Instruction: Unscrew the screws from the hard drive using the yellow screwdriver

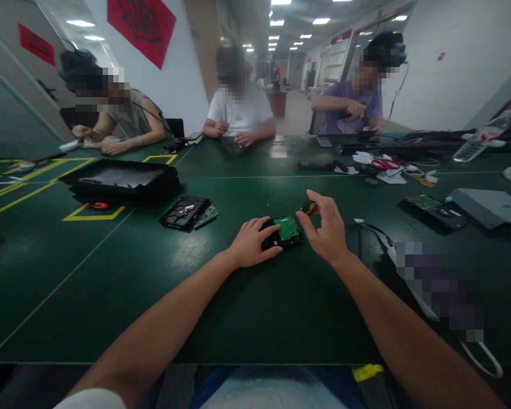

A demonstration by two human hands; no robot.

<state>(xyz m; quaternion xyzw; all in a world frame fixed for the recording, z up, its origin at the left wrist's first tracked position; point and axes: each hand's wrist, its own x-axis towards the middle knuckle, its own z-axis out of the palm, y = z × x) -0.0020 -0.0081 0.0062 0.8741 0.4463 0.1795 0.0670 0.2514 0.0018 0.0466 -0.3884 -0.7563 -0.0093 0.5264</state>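
A small black hard drive (286, 233) with a green circuit board facing up lies on the dark green table (247, 307) in front of me. My left hand (253, 243) rests on its left end with the fingers curled over it, holding it down. My right hand (326, 227) hovers just right of the drive. Its thumb and fingers pinch a small black-and-yellow tool (309, 205) above the board.
Another opened drive (185, 212) and a loose board lie to the left, with a black tray (120, 180) behind. Right: a drive (434, 209), a grey case (489, 205), white cable (383, 241), scissors (385, 164), a bottle (481, 139). Three people work at the far side.
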